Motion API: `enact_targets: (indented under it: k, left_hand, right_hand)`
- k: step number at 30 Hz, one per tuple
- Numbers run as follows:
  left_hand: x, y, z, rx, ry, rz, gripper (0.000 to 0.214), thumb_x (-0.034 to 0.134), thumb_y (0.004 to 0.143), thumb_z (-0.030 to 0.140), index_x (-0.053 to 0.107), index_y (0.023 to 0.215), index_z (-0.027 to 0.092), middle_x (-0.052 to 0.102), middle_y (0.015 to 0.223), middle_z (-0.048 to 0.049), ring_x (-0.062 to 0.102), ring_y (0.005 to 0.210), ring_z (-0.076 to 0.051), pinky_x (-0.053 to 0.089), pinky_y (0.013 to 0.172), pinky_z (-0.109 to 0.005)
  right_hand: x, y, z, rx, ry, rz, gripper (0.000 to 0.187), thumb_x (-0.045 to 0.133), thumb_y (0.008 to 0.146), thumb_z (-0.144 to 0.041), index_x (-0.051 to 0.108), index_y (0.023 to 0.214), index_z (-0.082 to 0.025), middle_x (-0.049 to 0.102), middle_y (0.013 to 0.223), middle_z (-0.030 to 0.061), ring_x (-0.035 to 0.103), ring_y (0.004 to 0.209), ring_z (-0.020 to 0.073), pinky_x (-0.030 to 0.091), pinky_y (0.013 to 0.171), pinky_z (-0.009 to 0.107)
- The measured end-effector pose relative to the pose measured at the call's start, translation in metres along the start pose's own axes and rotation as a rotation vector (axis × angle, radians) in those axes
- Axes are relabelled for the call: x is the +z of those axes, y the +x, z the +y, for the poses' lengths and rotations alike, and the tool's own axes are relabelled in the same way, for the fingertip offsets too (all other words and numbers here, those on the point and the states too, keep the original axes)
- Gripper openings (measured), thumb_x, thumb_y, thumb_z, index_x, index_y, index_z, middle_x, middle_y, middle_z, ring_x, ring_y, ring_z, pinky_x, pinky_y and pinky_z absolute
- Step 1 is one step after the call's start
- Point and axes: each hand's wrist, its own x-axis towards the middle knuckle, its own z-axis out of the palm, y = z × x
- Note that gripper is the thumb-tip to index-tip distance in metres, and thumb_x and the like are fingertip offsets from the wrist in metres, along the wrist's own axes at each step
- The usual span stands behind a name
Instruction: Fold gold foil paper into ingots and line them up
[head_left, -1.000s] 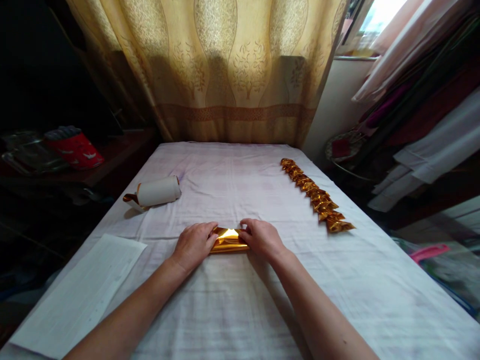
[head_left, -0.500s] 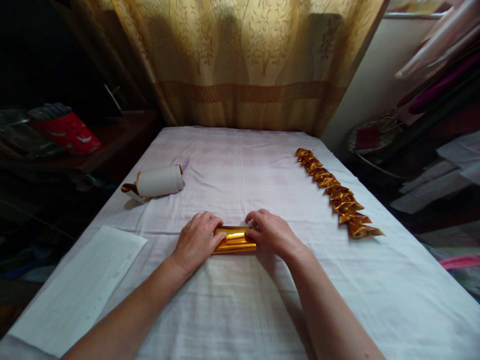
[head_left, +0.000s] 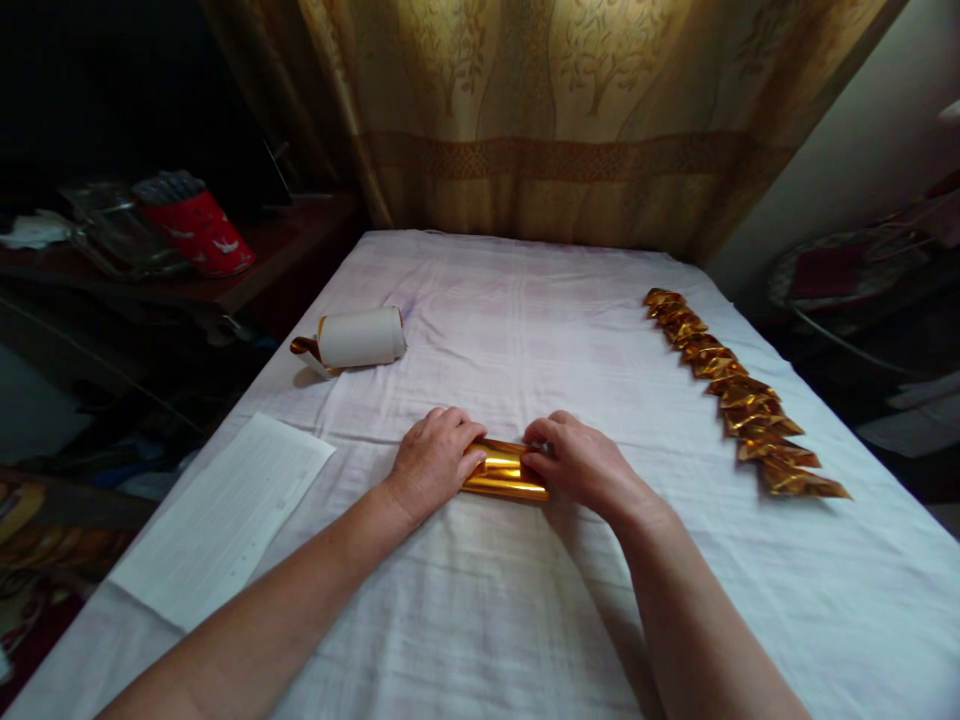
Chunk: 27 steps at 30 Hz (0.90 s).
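Observation:
A folded piece of gold foil paper (head_left: 504, 472) lies on the white cloth (head_left: 525, 330) in the middle of the table. My left hand (head_left: 435, 458) presses on its left end with curled fingers. On the foil's right end my right hand (head_left: 581, 463) pinches and folds it. A row of several folded gold foil pieces (head_left: 739, 395) runs along the right side of the cloth. A white roll (head_left: 360, 337) with a gold foil tail lies at the left.
A white sheet of paper (head_left: 225, 515) lies at the left front edge. A dark side table at the left holds a red pack (head_left: 199, 230) and clear trays. A tan curtain (head_left: 570, 120) hangs behind the table.
The view has swung down and to the left. Both hands stay on the gold foil and have drawn closer together as the piece is folded narrower.

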Motion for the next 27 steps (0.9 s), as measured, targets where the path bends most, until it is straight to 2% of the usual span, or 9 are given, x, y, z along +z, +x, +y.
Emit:
enact_targets:
  k: [5, 10, 14, 19, 23, 27]
  left_hand:
    - [0.003, -0.001, 0.0, 0.024, -0.027, 0.017, 0.016, 0.065, 0.088, 0.026, 0.07, 0.103, 0.025, 0.067, 0.105, -0.0029, 0.056, 0.104, -0.022, 0.046, 0.092, -0.035]
    - [0.006, -0.001, -0.002, 0.035, -0.085, 0.104, 0.03, 0.066, 0.088, 0.035, 0.065, 0.115, 0.023, 0.069, 0.112, -0.0043, 0.058, 0.106, -0.023, 0.046, 0.094, -0.036]
    - [0.005, 0.002, -0.004, -0.03, -0.15, 0.107, 0.019, 0.067, 0.087, 0.036, 0.068, 0.099, 0.022, 0.071, 0.098, -0.0029, 0.062, 0.097, -0.021, 0.047, 0.087, -0.033]
    - [0.005, 0.004, -0.007, -0.138, -0.258, 0.113, 0.01, 0.068, 0.083, 0.031, 0.068, 0.088, 0.023, 0.07, 0.08, 0.0011, 0.063, 0.079, -0.017, 0.046, 0.072, -0.027]
    - [0.007, 0.005, -0.009, -0.173, -0.318, 0.142, 0.01, 0.069, 0.08, 0.031, 0.069, 0.086, 0.023, 0.07, 0.077, 0.0015, 0.063, 0.074, -0.016, 0.045, 0.069, -0.026]
    - [0.007, 0.006, -0.01, -0.185, -0.359, 0.158, 0.012, 0.069, 0.078, 0.032, 0.07, 0.087, 0.023, 0.072, 0.08, 0.0015, 0.064, 0.073, -0.016, 0.046, 0.069, -0.026]
  right_hand:
    - [-0.002, 0.0, -0.003, -0.029, 0.012, -0.03, 0.009, 0.064, 0.081, -0.022, 0.072, 0.085, -0.024, 0.065, 0.092, 0.0025, 0.059, 0.075, 0.0144, 0.035, 0.064, 0.024]
    - [-0.008, -0.003, -0.005, -0.034, 0.052, -0.02, 0.008, 0.062, 0.079, -0.019, 0.069, 0.08, -0.023, 0.068, 0.081, 0.001, 0.059, 0.071, 0.0147, 0.035, 0.063, 0.024]
    - [-0.01, -0.003, -0.006, 0.001, 0.123, -0.056, 0.007, 0.061, 0.079, -0.018, 0.066, 0.079, -0.022, 0.069, 0.072, -0.0013, 0.059, 0.065, 0.0139, 0.034, 0.06, 0.023]
    - [-0.011, -0.001, -0.004, 0.012, 0.25, -0.041, 0.022, 0.063, 0.076, -0.019, 0.065, 0.097, -0.022, 0.07, 0.074, -0.0013, 0.06, 0.067, 0.0143, 0.035, 0.06, 0.022]
    - [-0.013, -0.001, 0.002, 0.021, 0.356, -0.101, 0.008, 0.061, 0.078, -0.022, 0.067, 0.083, -0.02, 0.068, 0.072, 0.0, 0.058, 0.064, 0.013, 0.036, 0.057, 0.022]
    - [-0.008, 0.002, 0.013, 0.027, 0.519, -0.132, 0.011, 0.06, 0.079, -0.027, 0.066, 0.081, -0.019, 0.065, 0.067, -0.0016, 0.054, 0.058, 0.011, 0.036, 0.054, 0.021]
